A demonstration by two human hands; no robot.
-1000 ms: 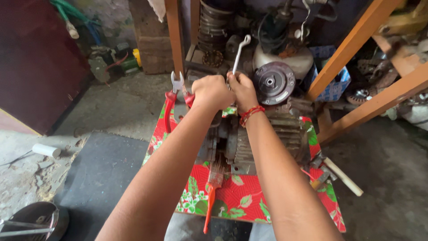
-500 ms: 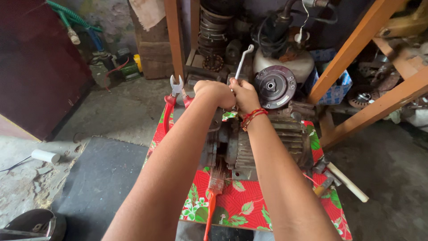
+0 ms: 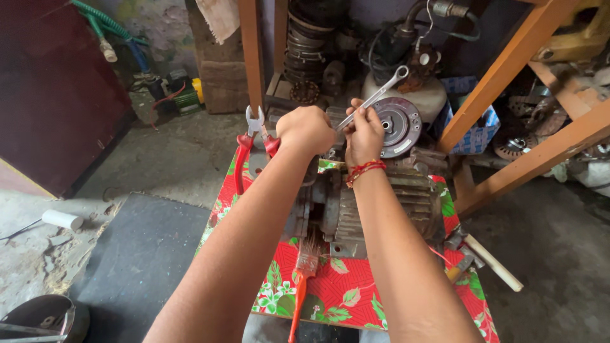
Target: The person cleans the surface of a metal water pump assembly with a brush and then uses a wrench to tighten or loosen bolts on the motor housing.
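Head view: mid-frame, right hand [image 3: 364, 134] grips a combination spanner [image 3: 375, 96], left hand [image 3: 306, 130] clenched on the engine block [image 3: 381, 203]; fastener-turning step, next needs a steady, square pull.

Probably repair workshop: engine [image 3: 375, 203], spanner [image 3: 375, 96], stacked machine parts [image 3: 311, 57], concrete floor [image 3: 178, 152].

The shiny silver metal wrench [image 3: 375, 96] is grey-white. The ribbed metal engine block [image 3: 381, 203] is dull grey with dark, dirty spots. It sits on a bright red cloth with green leaves and white flowers [image 3: 346, 289]. The thin brush with an orange-red handle [image 3: 300, 286] has brown bristles. The pliers with red grips [image 3: 244, 149] have silver tips. The slanted wooden beams [image 3: 508, 70] are orange-brown.
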